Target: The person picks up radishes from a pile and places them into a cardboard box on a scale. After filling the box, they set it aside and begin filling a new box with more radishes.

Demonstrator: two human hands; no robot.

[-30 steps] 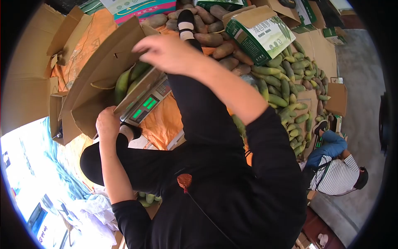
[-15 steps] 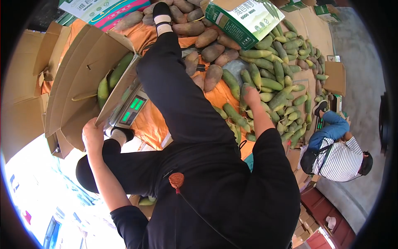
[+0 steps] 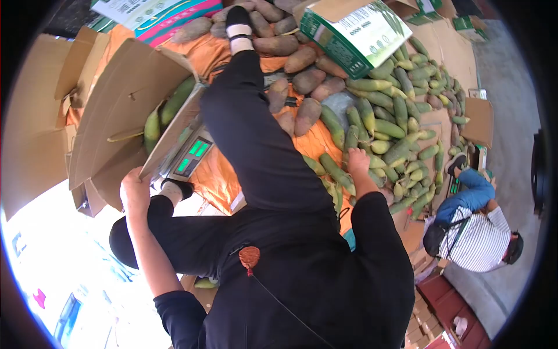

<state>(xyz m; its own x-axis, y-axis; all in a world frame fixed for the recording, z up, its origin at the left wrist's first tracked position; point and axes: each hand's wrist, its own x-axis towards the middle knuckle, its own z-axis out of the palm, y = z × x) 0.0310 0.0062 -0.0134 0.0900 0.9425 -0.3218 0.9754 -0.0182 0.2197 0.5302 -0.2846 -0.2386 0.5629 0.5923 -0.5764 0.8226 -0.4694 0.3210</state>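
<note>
My left hand (image 3: 135, 189) is closed on the lower edge of an open cardboard box (image 3: 110, 116), which sits tilted on a digital scale (image 3: 192, 156) with lit green digits. Inside that box lie a few green radishes (image 3: 176, 103). Over on the right, my right hand (image 3: 359, 164) is down among a heap of green radishes (image 3: 395, 125). Its fingers are bent at the lower end of one upright radish (image 3: 351, 138); what they hold, if anything, is hidden.
Brownish-purple tubers (image 3: 307, 116) lie on an orange sheet (image 3: 221, 180) beyond my outstretched leg. A green-and-white carton (image 3: 354, 38) stands at the heap's far side. At the right, a person in a striped shirt (image 3: 479, 235) crouches near another scale (image 3: 453, 185).
My right hand has drawn back slightly toward my body through the radishes, and its fingers are more bent. The left hand stays on the box edge. The whole view has shifted a little.
</note>
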